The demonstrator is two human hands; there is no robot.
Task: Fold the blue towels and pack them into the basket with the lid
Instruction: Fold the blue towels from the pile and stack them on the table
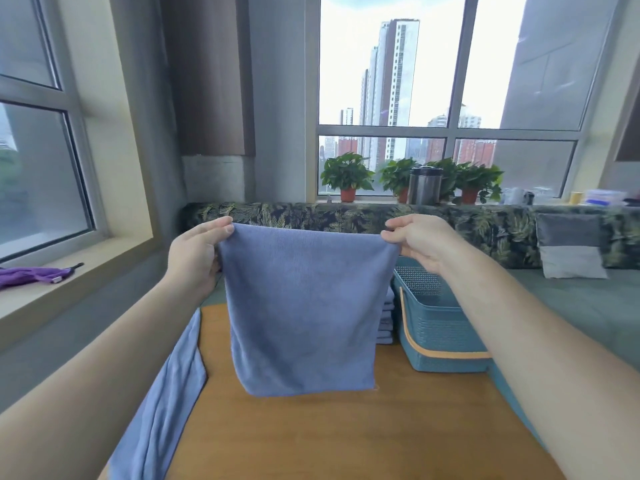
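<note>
Blue towel (301, 306) between left hand (194, 259) and right hand (420, 242)

Held towel (301, 306): plain periwinkle blue, no print. Draped towel (166, 393) & folded stack (386, 320): same blue. Basket (440, 330): teal, woven-look relief outside, fine dot grid on inner wall, orange handle band. Table (346, 438): warm orange-brown wood. Sofa back (485, 223): dark w/ green fern-leaf print; seat (568, 299) grey-green. Cushion (571, 247): 2-tone, dark grey over light grey. Cloth on sill (27, 275): purple. Plant pots (348, 195): terracotta, green leaves. Canister (424, 185): silver, black lid.
</note>
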